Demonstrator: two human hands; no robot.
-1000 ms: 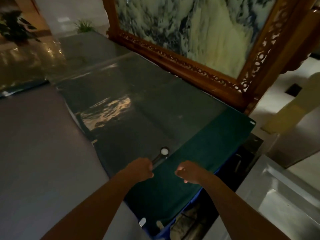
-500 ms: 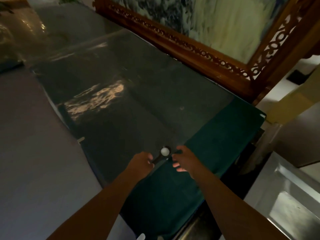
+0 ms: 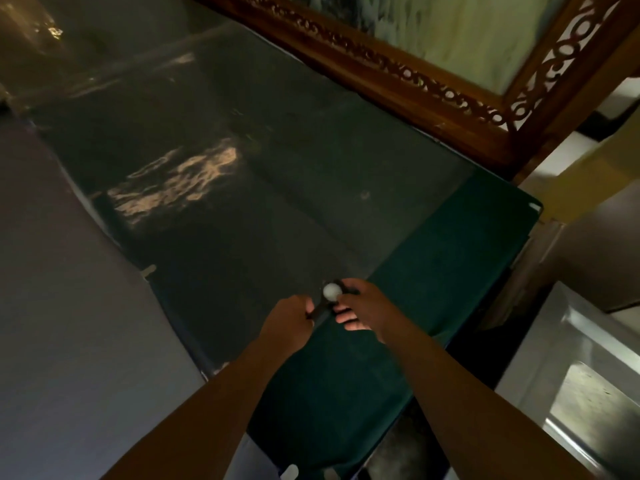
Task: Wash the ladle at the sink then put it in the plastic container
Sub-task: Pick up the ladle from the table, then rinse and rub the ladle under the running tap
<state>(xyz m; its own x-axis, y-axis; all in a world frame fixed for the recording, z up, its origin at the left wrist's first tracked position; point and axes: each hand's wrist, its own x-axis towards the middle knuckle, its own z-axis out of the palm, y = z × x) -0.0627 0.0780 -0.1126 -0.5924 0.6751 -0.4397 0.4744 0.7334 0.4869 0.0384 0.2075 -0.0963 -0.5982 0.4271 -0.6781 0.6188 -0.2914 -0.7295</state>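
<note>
The ladle [image 3: 331, 291] is small, with a pale round bowl and a dark handle. It is held low over the green cloth [image 3: 433, 271] at the near end of the table. My left hand [image 3: 292, 322] is closed around the handle's near end. My right hand [image 3: 362, 306] pinches the dark part beside the bowl, with thumb and fingers around it. The steel sink [image 3: 588, 382] lies at the lower right, apart from both hands. No plastic container can be made out in the dim light.
A dark glass-covered table top [image 3: 277, 168] stretches away to the upper left. A carved wooden frame [image 3: 415, 84] stands along its far edge. Grey floor [image 3: 69, 323] runs along the left. A dark gap separates the table's right edge from the sink.
My right hand has moved left to the ladle and closed on it beside the bowl. My left hand kept its hold on the handle. The view has tilted down and closer.
</note>
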